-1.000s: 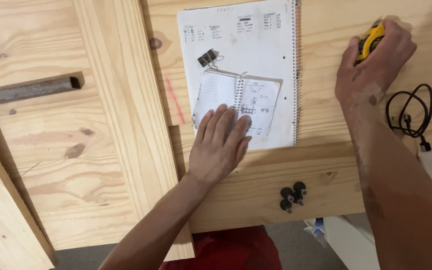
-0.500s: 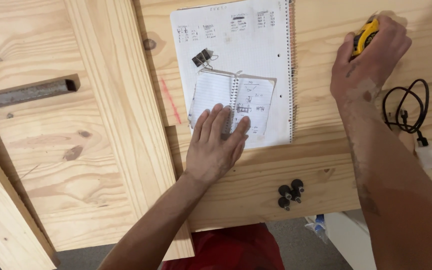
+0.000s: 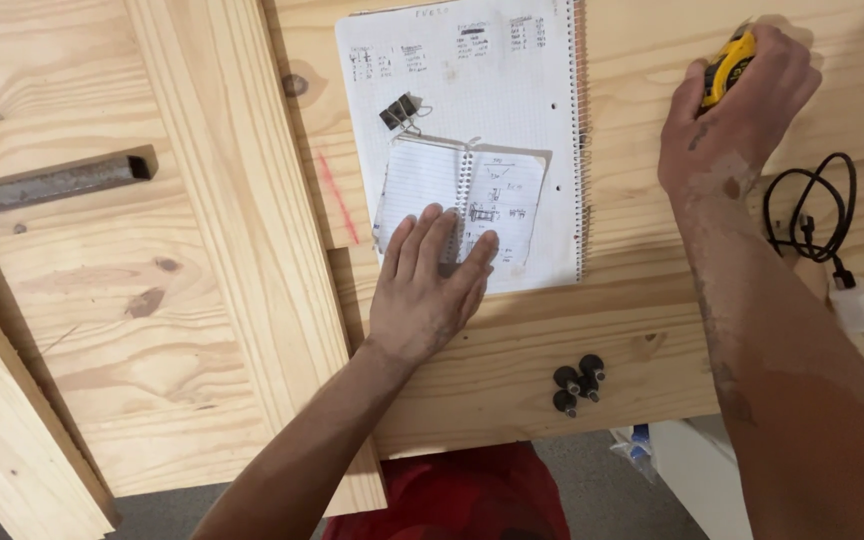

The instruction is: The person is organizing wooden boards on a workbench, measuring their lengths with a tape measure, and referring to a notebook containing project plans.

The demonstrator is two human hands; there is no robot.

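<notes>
My left hand (image 3: 426, 287) lies flat, fingers spread, on the lower edge of a small open spiral notepad (image 3: 460, 195) with sketches. The notepad rests on a larger spiral notebook (image 3: 472, 90) of squared paper with handwritten notes. Two black binder clips (image 3: 399, 111) sit on the larger page. My right hand (image 3: 737, 110) is closed around a yellow and black tape measure (image 3: 728, 68) at the upper right of the pine workbench (image 3: 642, 320).
Three black knobs (image 3: 576, 382) sit near the bench's front edge. A coiled black cable with a white plug (image 3: 820, 230) lies at the right. A long pine board (image 3: 242, 230) runs diagonally at left, beside a rusty square steel tube (image 3: 52, 182).
The view has shifted slightly, so everything sits a little higher and further left. Both hands keep their places on the notepad and the tape measure.
</notes>
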